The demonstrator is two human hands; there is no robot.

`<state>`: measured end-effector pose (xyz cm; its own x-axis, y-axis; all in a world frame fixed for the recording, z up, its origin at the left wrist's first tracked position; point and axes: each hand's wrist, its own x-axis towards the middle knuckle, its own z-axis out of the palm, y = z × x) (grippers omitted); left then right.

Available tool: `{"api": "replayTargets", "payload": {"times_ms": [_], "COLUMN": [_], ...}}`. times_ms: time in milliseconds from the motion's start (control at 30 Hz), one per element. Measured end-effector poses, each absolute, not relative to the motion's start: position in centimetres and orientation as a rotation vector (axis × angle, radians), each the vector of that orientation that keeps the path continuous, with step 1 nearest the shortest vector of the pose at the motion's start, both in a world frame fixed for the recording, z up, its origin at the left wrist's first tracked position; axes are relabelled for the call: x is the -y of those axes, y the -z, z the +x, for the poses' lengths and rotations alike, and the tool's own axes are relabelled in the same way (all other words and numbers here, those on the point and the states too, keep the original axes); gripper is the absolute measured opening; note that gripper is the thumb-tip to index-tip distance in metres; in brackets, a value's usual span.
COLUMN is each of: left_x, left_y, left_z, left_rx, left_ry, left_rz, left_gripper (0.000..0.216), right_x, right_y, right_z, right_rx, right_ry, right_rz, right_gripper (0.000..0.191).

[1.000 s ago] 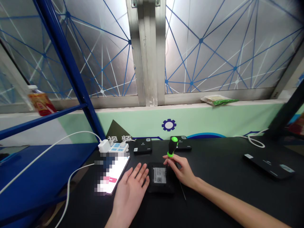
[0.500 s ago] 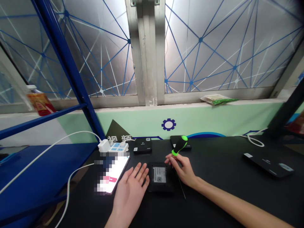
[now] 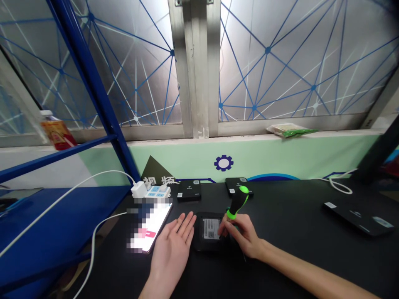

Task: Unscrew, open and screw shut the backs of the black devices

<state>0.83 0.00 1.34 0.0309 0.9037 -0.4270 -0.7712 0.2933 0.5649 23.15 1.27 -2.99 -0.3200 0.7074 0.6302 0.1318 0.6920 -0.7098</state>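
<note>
The left hand [image 3: 173, 251] is palm-up, outstretched and empty just beside one labelled black box [image 3: 211, 230] on the desk [image 3: 289, 220], the right hand [image 3: 245, 236] pinches one screwdriver [image 3: 238, 203] over it, and three other black boxes [image 3: 189, 192] and one phone [image 3: 158, 222] lie around.

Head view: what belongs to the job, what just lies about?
In the job:
black-and-green screwdriver, in the right hand
square black device with pale label, near the open left hand

Apparently lying about:
lit rectangular phone
white plastic power strip
three flat black boxes
orange-red bottle
</note>
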Motion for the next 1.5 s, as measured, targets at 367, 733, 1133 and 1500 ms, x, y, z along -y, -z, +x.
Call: {"api": "replayTargets", "payload": {"times_ms": [367, 733, 1133, 1500], "left_x": [0.0, -0.3, -0.1, -0.1], "left_y": [-1.1, -0.7, -1.0, -0.8], "left_z": [0.6, 0.5, 0.6, 0.5], "left_rx": [-0.842, -0.872, -0.87, -0.861], "left_ry": [-1.298, -1.308, -1.352, -1.391], "left_rz": [0.211, 0.201, 0.179, 0.162], "left_gripper": [0.038, 0.033, 0.027, 0.023], "right_x": [-1.0, -1.6, -2.8, -3.5], "right_y": [3.1, 2.6, 3.0, 3.4], "right_z": [22.9, 22.5, 22.7, 23.0], "right_rx": [1.951, 2.106, 2.0, 2.07], "right_ry": [-0.669, -0.487, -0.143, -0.185], "right_rz": [-0.656, -0.651, -0.942, -0.96], "right_gripper": [0.031, 0.028, 0.008, 0.013]}}
